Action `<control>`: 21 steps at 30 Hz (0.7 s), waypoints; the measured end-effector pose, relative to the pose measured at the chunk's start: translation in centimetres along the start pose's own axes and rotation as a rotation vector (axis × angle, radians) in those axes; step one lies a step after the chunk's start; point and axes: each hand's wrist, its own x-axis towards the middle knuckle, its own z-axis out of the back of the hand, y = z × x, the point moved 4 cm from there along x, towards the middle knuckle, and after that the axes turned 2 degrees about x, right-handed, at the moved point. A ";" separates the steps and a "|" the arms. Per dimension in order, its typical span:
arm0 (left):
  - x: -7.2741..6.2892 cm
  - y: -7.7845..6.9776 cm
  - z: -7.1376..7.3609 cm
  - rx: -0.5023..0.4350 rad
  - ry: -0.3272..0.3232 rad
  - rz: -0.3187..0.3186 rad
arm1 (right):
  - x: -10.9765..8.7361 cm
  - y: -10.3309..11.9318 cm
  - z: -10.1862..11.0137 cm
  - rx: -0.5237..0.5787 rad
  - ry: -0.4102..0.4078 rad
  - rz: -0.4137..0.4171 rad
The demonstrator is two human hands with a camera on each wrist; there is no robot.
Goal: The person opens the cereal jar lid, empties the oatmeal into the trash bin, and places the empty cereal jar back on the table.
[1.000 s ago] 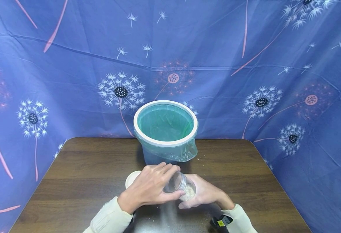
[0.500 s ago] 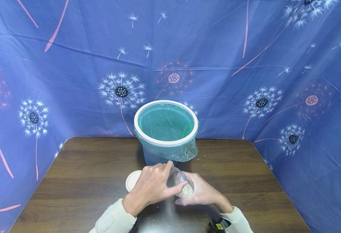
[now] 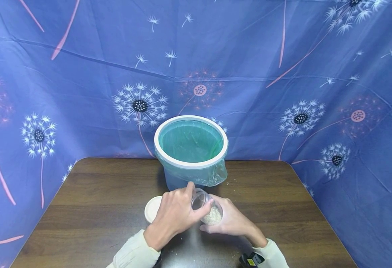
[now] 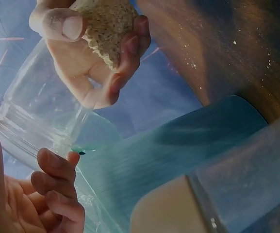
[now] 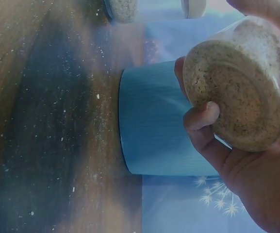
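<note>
Two hands met on one clear jar (image 4: 42,92), and we saw both curled round it. The right hand (image 3: 232,219) gripped the body, fingers and thumb wrapped near the base; the left hand (image 3: 173,211) held the neck, thumb on one side of the mouth and bent fingers on the other. We found the jar lifted off the table (image 3: 109,193), tilted with its uncovered mouth toward the left hand, on the near side of the lined bin (image 3: 191,165) and apart from it. Pale grains (image 3: 212,216) lay inside, gathered toward the bottom.

Over the last second the jar had shifted a little toward the bin and its mouth had turned further to face us, while the left hand had moved rightward, baring more of the white-lidded jar (image 3: 152,208). We judged this a change of hold and tilt only: the grains were still contained, so the handling looked unfinished.
</note>
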 end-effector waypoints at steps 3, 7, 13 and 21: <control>-0.1 0.1 0.1 -0.026 0.000 0.020 | -0.2 -0.3 0.0 0.001 -0.010 -0.017; -0.3 0.2 0.2 -0.090 0.022 0.022 | -0.6 -0.6 0.0 -0.004 -0.017 -0.026; -1.1 0.1 0.4 -0.157 0.052 0.009 | -1.2 -1.4 0.3 0.002 -0.053 -0.022; -2.4 -0.9 0.1 -0.234 0.181 0.027 | -2.1 -3.1 1.2 0.019 -0.102 -0.075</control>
